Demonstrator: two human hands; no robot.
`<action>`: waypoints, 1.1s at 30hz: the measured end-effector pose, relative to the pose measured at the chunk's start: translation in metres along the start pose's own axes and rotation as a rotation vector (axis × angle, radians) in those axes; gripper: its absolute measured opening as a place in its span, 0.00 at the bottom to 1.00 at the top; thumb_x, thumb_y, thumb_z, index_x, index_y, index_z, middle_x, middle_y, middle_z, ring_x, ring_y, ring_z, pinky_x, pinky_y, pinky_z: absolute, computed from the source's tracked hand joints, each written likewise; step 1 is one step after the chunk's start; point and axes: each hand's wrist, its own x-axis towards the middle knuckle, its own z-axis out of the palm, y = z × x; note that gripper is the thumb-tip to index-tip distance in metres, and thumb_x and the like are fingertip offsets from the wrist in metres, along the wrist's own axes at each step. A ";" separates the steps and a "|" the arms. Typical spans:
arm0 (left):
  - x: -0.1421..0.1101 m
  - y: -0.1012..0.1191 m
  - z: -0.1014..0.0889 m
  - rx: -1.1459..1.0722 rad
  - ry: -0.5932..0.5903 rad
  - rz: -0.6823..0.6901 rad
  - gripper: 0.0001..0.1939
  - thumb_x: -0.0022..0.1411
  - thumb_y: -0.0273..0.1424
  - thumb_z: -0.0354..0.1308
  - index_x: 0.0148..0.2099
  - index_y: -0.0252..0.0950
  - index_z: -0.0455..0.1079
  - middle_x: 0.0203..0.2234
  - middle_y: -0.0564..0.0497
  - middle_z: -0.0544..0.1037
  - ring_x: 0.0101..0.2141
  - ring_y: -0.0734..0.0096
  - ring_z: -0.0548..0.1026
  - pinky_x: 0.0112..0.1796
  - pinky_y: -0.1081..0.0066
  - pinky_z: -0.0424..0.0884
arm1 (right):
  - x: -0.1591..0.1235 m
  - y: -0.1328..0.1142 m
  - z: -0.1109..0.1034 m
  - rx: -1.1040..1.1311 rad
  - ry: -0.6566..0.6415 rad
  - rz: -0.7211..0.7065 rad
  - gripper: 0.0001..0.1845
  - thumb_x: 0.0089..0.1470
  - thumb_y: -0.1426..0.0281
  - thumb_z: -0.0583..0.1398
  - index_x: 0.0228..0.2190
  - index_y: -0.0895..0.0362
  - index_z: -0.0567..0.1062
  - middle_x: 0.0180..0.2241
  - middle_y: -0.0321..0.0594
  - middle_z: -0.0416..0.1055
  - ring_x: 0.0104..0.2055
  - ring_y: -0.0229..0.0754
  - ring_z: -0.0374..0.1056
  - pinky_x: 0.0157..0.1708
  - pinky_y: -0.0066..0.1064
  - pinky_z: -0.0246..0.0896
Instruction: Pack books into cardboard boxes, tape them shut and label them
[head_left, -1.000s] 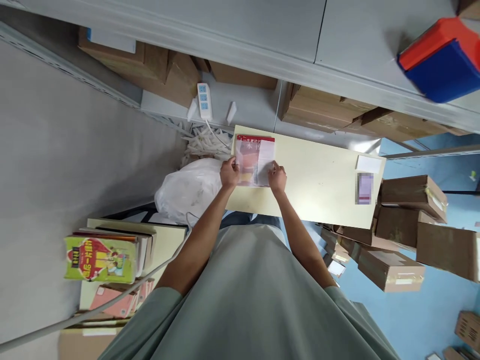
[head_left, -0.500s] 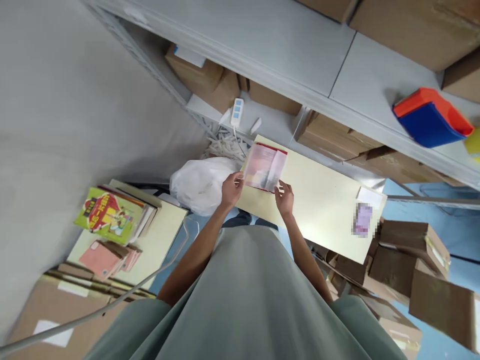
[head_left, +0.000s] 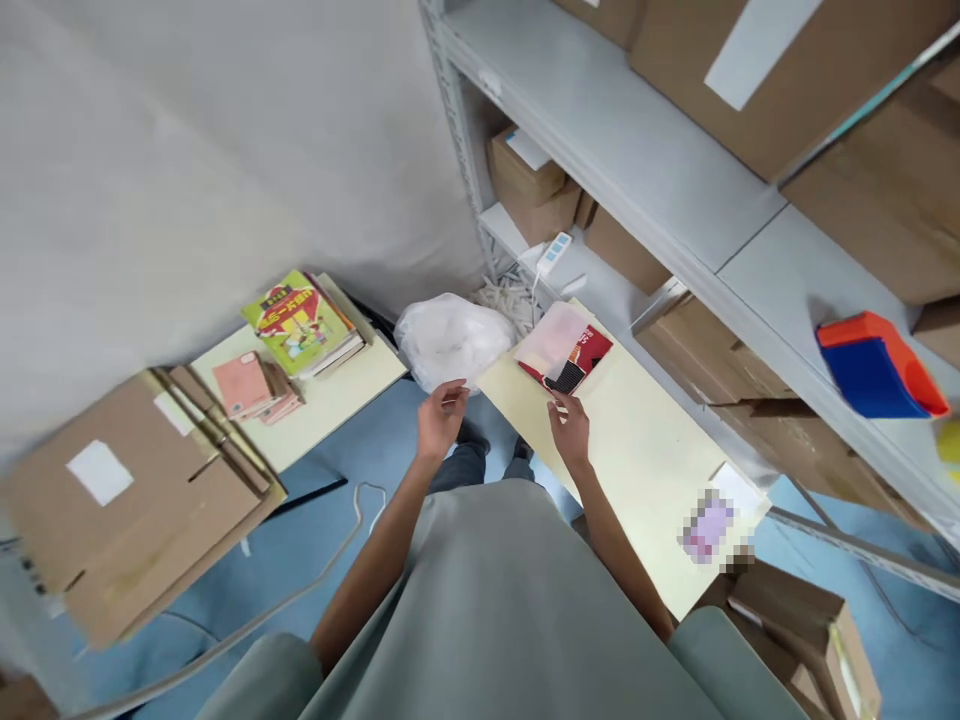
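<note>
Book (head_left: 592, 350) red, black-patterned; pale sheet (head_left: 553, 333) partly covering

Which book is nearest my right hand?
The red book on the right-hand table; the green book and pink books lie on the left-hand table.

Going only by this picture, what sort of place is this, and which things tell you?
Probably a storeroom or packing area: metal shelving holds cardboard boxes, flattened cartons lie at the left, and books are stacked beside them.
</note>
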 end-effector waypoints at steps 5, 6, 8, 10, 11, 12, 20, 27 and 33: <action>-0.026 -0.017 -0.042 -0.067 0.145 -0.039 0.20 0.68 0.45 0.61 0.53 0.38 0.81 0.42 0.42 0.88 0.44 0.57 0.86 0.49 0.59 0.84 | 0.002 -0.030 0.020 0.008 -0.085 -0.103 0.24 0.72 0.54 0.57 0.56 0.55 0.82 0.56 0.53 0.80 0.54 0.50 0.80 0.51 0.43 0.82; -0.030 -0.022 -0.052 -0.080 0.173 -0.043 0.21 0.68 0.47 0.61 0.53 0.38 0.81 0.43 0.42 0.88 0.44 0.57 0.86 0.49 0.59 0.84 | 0.002 -0.035 0.025 0.005 -0.087 -0.114 0.24 0.72 0.53 0.57 0.55 0.55 0.83 0.55 0.54 0.80 0.53 0.50 0.80 0.51 0.43 0.82; -0.036 -0.034 -0.073 -0.112 0.234 -0.051 0.23 0.67 0.49 0.61 0.53 0.37 0.81 0.43 0.41 0.87 0.44 0.56 0.86 0.49 0.58 0.84 | 0.001 -0.046 0.036 0.001 -0.089 -0.136 0.25 0.71 0.52 0.58 0.54 0.56 0.83 0.54 0.55 0.81 0.52 0.51 0.80 0.50 0.44 0.82; -0.043 -0.048 -0.097 -0.153 0.310 -0.059 0.25 0.66 0.50 0.61 0.53 0.37 0.81 0.43 0.41 0.87 0.43 0.57 0.86 0.48 0.59 0.83 | -0.003 -0.059 0.050 0.001 -0.098 -0.163 0.25 0.71 0.52 0.58 0.53 0.57 0.82 0.54 0.56 0.81 0.51 0.50 0.81 0.49 0.44 0.82; -0.046 -0.056 -0.110 -0.173 0.352 -0.064 0.25 0.65 0.50 0.61 0.52 0.36 0.81 0.42 0.41 0.87 0.42 0.57 0.86 0.48 0.59 0.83 | -0.007 -0.067 0.057 -0.002 -0.105 -0.178 0.26 0.71 0.51 0.58 0.53 0.57 0.82 0.54 0.56 0.81 0.51 0.50 0.81 0.49 0.44 0.82; -0.049 -0.065 -0.124 -0.189 0.392 -0.069 0.25 0.65 0.50 0.61 0.52 0.36 0.80 0.41 0.42 0.87 0.41 0.57 0.86 0.47 0.59 0.83 | -0.011 -0.075 0.066 -0.007 -0.114 -0.192 0.26 0.71 0.52 0.58 0.53 0.57 0.83 0.54 0.55 0.82 0.51 0.50 0.81 0.49 0.44 0.82; -0.092 -0.161 -0.258 -0.250 0.700 -0.169 0.22 0.66 0.45 0.59 0.52 0.35 0.80 0.40 0.44 0.86 0.41 0.61 0.85 0.47 0.63 0.83 | -0.077 -0.155 0.176 -0.013 -0.239 -0.311 0.23 0.69 0.53 0.60 0.51 0.56 0.84 0.51 0.53 0.83 0.50 0.50 0.81 0.48 0.43 0.82; -0.143 -0.253 -0.358 -0.210 0.906 -0.318 0.18 0.66 0.38 0.57 0.51 0.34 0.80 0.38 0.45 0.85 0.39 0.64 0.84 0.46 0.65 0.82 | -0.144 -0.211 0.273 -0.026 -0.419 -0.370 0.23 0.69 0.52 0.59 0.51 0.55 0.85 0.51 0.52 0.84 0.51 0.51 0.81 0.49 0.43 0.82; -0.166 -0.318 -0.399 0.003 0.818 -0.399 0.21 0.66 0.34 0.57 0.57 0.33 0.78 0.46 0.41 0.85 0.49 0.56 0.84 0.58 0.57 0.79 | -0.174 -0.235 0.318 -0.079 -0.525 -0.390 0.23 0.69 0.52 0.59 0.49 0.54 0.85 0.50 0.50 0.84 0.50 0.51 0.82 0.50 0.44 0.81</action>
